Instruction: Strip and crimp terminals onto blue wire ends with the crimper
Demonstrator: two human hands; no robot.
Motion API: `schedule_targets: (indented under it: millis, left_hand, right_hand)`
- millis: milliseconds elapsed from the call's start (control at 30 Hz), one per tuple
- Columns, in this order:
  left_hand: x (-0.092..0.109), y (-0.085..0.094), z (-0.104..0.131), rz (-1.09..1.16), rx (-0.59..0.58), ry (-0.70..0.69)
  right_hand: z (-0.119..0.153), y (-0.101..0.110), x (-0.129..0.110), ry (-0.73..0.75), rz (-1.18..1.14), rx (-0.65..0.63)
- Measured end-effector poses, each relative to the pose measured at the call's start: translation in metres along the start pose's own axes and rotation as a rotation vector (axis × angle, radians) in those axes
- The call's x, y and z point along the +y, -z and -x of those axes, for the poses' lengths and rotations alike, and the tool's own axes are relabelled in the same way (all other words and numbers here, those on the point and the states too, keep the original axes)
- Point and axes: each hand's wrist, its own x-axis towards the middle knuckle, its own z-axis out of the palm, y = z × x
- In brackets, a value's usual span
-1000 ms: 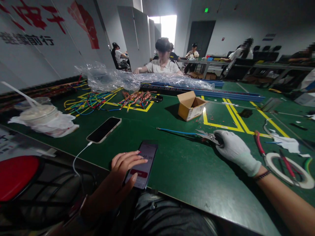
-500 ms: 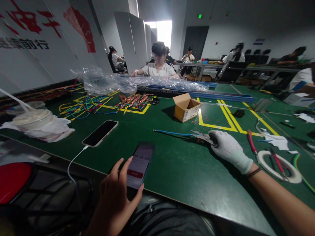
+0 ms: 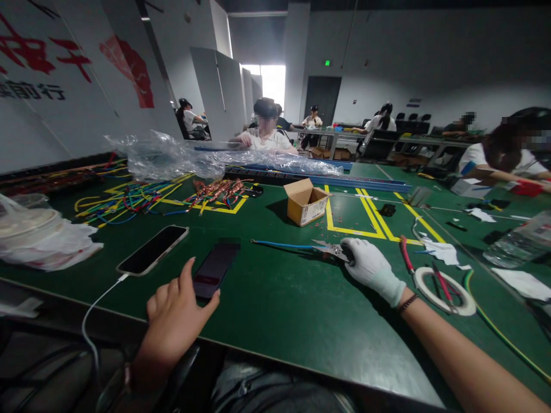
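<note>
My bare left hand is at the near edge of the green table, its thumb and index finger spread around the lower end of a dark phone. The phone lies flat, its screen dim. My right hand, in a white glove, is closed on the pliers, whose metal jaws point left. A blue wire with a lug at its left end reaches to the jaws. Another phone with a white cable lies left of my left hand.
Behind are a small open carton, bundled coloured wires, copper-ended wires and plastic wrap. A tape roll and red-handled tool lie right. A person works at the right.
The view has shifted, so the table's items appear further left. My left hand has drawn in toward the phone's lower left, and its screen has dimmed. My right hand keeps the pliers.
</note>
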Motion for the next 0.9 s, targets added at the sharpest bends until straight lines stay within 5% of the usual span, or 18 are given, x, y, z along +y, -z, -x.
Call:
schedule_targets:
  millis: [400,500,567,633,800,900]
  left_hand:
    - [-0.032,-0.007,-0.058,0.118,-0.007,0.064]
    - [-0.023,0.003,-0.065,0.211,0.114,-0.012]
    - [-0.003,0.017,-0.058,0.393,0.226,-0.212]
    - [0.032,0.034,-0.040,0.674,0.164,-0.514]
    - [0.142,0.082,0.040,0.973,-0.360,-1.348]
    - [0.188,0.106,0.084,0.788,-0.476,-1.843]
  right_hand:
    - [0.001,-0.001,0.000,-0.025,-0.028,0.018]
    - [0.001,0.001,-0.002,-0.042,-0.042,0.022]
    - [0.001,0.002,-0.003,-0.057,-0.050,0.024]
    - [0.001,0.004,-0.004,-0.072,-0.053,0.017]
    - [0.002,0.006,-0.006,-0.075,-0.040,0.001]
    - [0.002,0.006,-0.006,-0.076,-0.039,-0.002]
